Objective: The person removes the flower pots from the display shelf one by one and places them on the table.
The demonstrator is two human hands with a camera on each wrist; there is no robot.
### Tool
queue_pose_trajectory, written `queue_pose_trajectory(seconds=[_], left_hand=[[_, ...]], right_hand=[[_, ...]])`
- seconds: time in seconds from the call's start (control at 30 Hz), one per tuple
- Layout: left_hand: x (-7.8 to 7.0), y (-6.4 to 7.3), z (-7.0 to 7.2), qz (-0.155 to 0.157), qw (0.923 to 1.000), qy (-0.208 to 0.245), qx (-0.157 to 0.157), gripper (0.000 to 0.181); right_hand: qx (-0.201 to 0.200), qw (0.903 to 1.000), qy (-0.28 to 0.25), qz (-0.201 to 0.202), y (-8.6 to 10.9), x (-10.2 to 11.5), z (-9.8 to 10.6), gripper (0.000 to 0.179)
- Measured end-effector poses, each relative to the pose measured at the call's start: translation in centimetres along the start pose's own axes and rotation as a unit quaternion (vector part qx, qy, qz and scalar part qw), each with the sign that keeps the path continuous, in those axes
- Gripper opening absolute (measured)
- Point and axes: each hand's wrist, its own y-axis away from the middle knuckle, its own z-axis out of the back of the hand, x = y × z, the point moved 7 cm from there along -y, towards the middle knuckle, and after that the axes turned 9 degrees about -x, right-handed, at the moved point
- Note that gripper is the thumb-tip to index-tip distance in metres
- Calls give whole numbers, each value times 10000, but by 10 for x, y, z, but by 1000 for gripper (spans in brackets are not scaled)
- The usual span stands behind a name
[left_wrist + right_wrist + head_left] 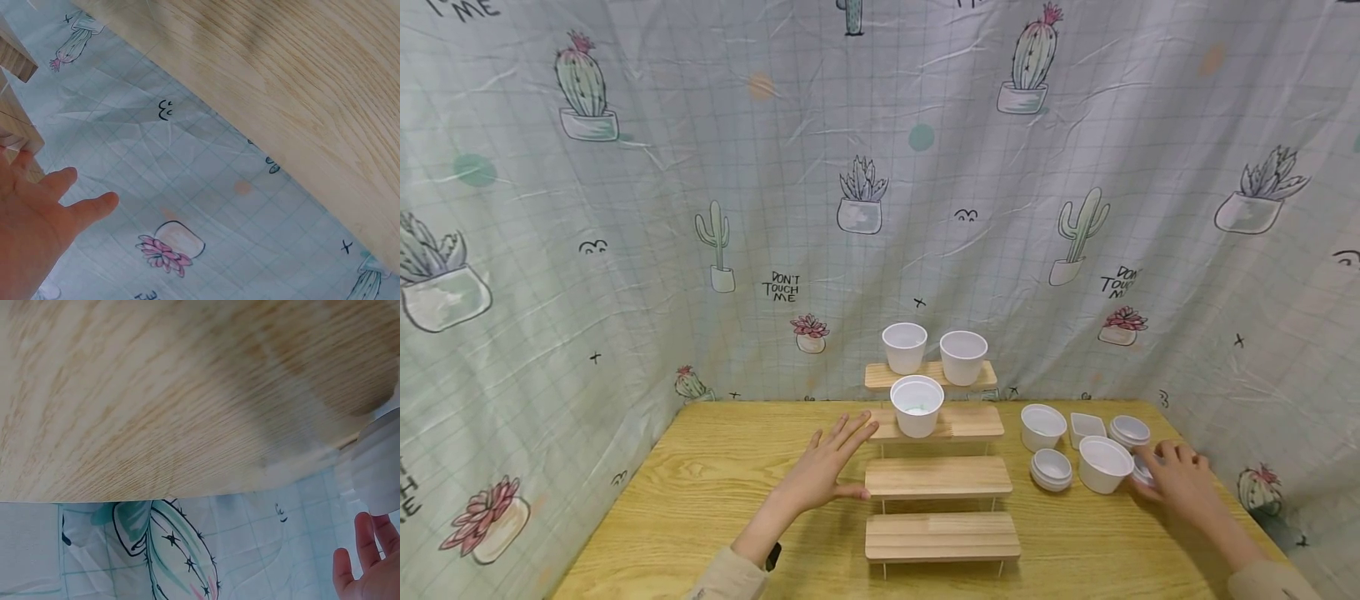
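Observation:
A wooden four-step display rack (938,477) stands on the table. Its top step carries two white plastic cups, one on the left (905,348) and one on the right (963,357). A third white cup (917,406) sits on the step below. My left hand (823,468) is spread at the rack's left side, fingertips at the step edges, holding nothing. At the far right, my right hand (1183,482) has thumb and index finger about a small white tub (1144,472), which it partly hides. In the right wrist view its loosely bent fingers (366,544) reach a white container (380,464).
Near the right hand are a large white cup (1105,465), another cup (1042,427), a small round tub (1051,470), a square tub (1087,428) and a round tub (1129,432). A cactus-print curtain (880,275) surrounds the wooden table (700,483).

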Motion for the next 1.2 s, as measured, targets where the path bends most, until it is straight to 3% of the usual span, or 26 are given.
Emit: queue_pose_trajectory(seconds=[0.27, 0.83, 1.2], left_hand=[[0, -1, 0, 0, 10000, -32, 45, 93], [0, 0, 0, 33, 10000, -24, 62, 94], [1, 0, -1, 42, 10000, -35, 81, 94]], right_hand=[[371, 9992, 45, -157, 2, -2, -8, 51], [385, 9988, -8, -316, 2, -5, -8, 52], [368, 9985, -199, -345, 5, -7, -3, 63]])
